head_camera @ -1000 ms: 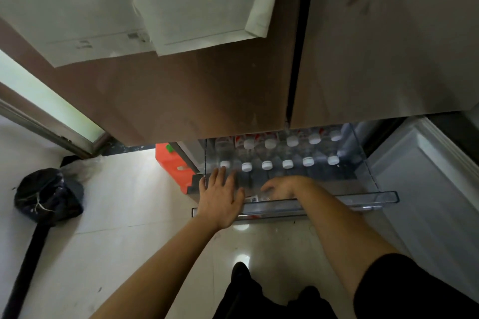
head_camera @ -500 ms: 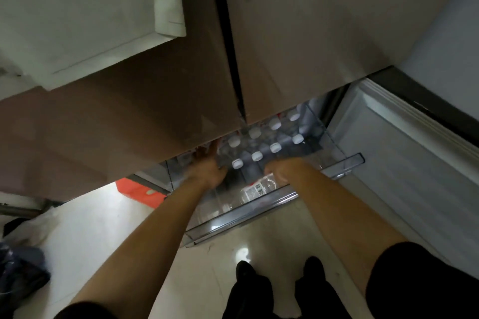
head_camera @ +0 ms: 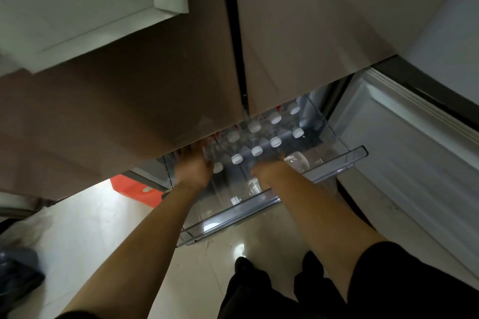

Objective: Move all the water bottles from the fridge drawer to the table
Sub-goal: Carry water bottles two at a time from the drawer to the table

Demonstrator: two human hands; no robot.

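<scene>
The person is standing on the pale floor (head_camera: 103, 215), reaching both arms into the pulled-out fridge drawer (head_camera: 324, 172); the left hand (head_camera: 193, 166) is lying with fingers stretched out against the nearest bottles; the right hand (head_camera: 267, 171) is covering a clear bottle (head_camera: 298, 162) lying on its side, fingers hidden, so I cannot tell whether it is gripping. The job looks barely begun; two rows of upright, white-capped water bottles (head_camera: 256, 151) are standing in the drawer beyond; no tabletop is showing.
</scene>
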